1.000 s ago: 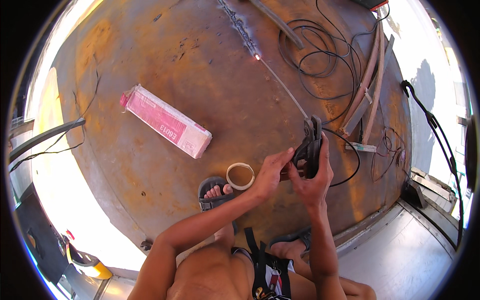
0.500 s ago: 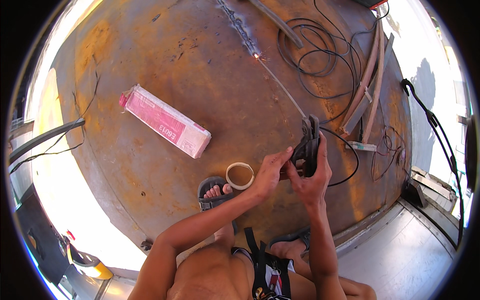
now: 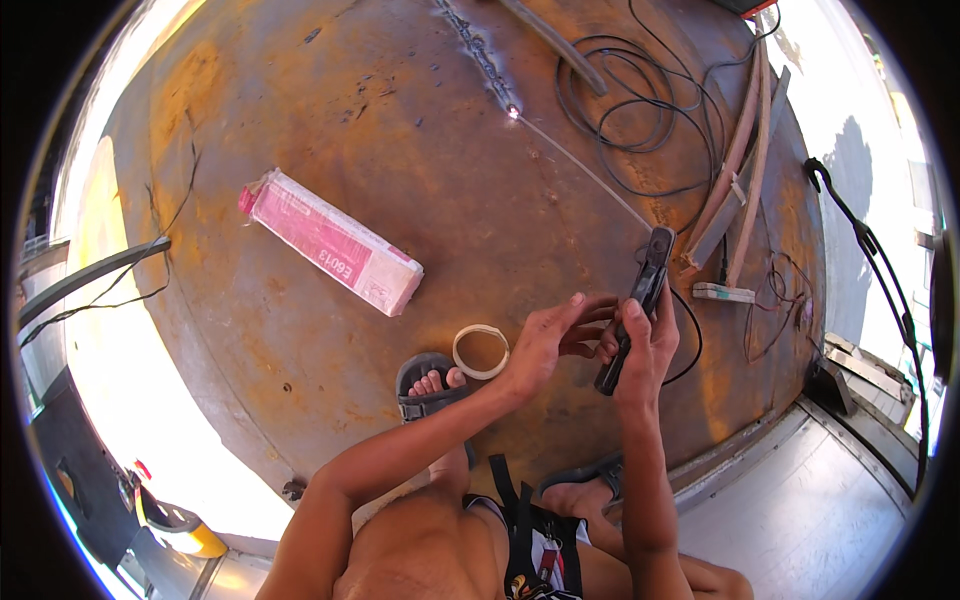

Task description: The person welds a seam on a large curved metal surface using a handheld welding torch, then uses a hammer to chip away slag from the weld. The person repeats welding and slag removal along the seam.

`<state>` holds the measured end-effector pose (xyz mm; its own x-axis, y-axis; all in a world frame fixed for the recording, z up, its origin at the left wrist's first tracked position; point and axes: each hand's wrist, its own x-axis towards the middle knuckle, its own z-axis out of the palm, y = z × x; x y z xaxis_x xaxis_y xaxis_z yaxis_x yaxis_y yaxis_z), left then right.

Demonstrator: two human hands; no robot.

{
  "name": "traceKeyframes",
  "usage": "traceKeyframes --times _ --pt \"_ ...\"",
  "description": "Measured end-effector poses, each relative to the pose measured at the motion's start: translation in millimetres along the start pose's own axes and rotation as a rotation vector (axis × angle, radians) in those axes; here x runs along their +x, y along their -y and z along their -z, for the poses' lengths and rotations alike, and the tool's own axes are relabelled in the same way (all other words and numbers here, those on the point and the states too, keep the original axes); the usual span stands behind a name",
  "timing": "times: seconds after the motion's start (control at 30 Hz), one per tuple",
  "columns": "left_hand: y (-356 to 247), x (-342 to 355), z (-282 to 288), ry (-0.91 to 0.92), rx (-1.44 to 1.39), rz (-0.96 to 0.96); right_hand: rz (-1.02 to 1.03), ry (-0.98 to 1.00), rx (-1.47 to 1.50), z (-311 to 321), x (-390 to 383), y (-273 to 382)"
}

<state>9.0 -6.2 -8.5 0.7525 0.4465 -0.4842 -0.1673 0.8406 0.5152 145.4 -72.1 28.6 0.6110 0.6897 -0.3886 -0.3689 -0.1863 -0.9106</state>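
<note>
My right hand [image 3: 645, 345] is wrapped around a black welding electrode holder [image 3: 652, 268], its thumb along the top. From the holder's jaws a thin grey welding rod [image 3: 582, 170] runs up and left. The rod's tip glows bright where it meets the rusty steel plate [image 3: 450, 220], at the near end of a dark, lumpy weld bead [image 3: 477, 57]. Just left of the holder is my left hand [image 3: 550, 345], open, fingers stretched toward the right hand. Whether its fingertips touch the right hand or the holder I cannot tell.
A pink and white electrode box [image 3: 330, 243] lies left of centre. A pale tape-like ring [image 3: 481, 352] sits beside my sandalled foot [image 3: 432, 388]. Coiled black cable [image 3: 640, 120] and long wooden strips [image 3: 735, 170] lie at the right, near a small pale block [image 3: 723, 293].
The electrode holder has turned in my right hand and its jaw end has shifted right. My left hand has come off the holder and its fingers have opened. The glow at the rod tip has fewer sparks.
</note>
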Motion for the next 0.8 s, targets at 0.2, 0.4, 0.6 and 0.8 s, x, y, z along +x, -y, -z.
traceKeyframes --times 0.2,0.4,0.6,0.8 --pt "0 1 -5 0.010 0.011 0.003 0.102 -0.100 -0.183 3 -6 7" --pt "6 4 -6 -0.058 0.010 0.043 0.462 0.060 -0.627 5 -2 -10" --pt "4 2 -1 -0.150 -0.051 0.082 0.455 0.095 -0.696 -4 -3 -8" --pt "2 3 2 -0.163 -0.031 0.088 0.418 0.086 -0.696 -3 -1 -14"
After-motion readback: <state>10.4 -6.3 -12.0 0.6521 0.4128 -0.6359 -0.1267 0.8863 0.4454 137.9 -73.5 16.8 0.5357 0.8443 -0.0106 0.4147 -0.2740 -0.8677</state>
